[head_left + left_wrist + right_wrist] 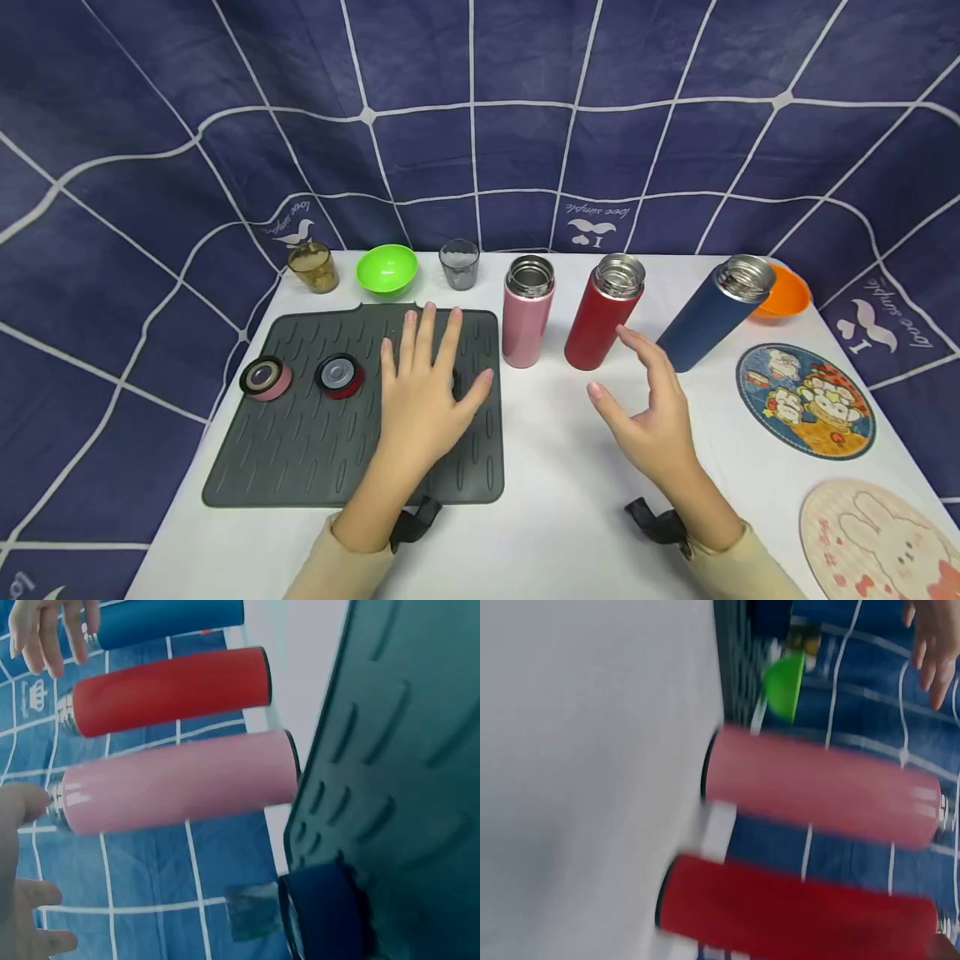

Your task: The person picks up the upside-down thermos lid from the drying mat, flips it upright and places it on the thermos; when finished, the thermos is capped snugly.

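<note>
My left hand [423,404] hovers over the dark grey ribbed mat [300,454], fingers spread, holding nothing. Behind it in the head view a dark blue lid [326,911] is mostly hidden; the left wrist view shows it on the mat. A pink lid [272,381] and a red lid [340,377] sit on the mat's left half. To the right stand three uncapped thermos bottles: pink [523,325], red [600,325] and blue [705,321]. In front of the red and blue bottles is my right hand [656,421], thumb and fingers apart, with nothing in its grasp.
Along the back are an amber glass [315,271], a green bowl [387,271] and a grey glass [459,265]. An orange bowl [783,293] sits behind the blue bottle. Two round printed mats, one blue [806,402] and one pink [873,542], lie at right.
</note>
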`<state>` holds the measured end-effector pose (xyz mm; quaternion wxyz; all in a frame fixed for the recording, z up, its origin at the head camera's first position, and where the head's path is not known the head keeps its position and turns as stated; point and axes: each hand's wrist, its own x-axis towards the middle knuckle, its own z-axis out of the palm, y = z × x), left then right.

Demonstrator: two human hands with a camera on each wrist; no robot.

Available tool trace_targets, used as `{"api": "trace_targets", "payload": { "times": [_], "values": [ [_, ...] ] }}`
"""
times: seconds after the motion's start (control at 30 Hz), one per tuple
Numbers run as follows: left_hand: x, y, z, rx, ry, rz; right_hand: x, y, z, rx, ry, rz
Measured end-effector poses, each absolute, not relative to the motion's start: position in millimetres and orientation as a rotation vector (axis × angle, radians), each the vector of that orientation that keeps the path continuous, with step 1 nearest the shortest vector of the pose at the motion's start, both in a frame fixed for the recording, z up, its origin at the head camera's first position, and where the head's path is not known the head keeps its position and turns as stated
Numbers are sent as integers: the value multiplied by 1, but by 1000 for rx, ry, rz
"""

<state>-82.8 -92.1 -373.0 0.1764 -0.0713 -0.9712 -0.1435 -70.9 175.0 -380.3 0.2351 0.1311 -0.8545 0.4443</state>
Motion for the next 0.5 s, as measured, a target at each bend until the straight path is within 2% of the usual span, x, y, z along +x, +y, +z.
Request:
{"api": "trace_targets", "payload": {
  "times": [0.23,0.5],
  "values": [
    [-71,-137,-380,-104,-2651,-513,-81,141,-378,408,-2376,1599],
    [-63,-216,-394,259,-2678,-672,-96,114,-371,385,-2390,1783]
  ]
}}
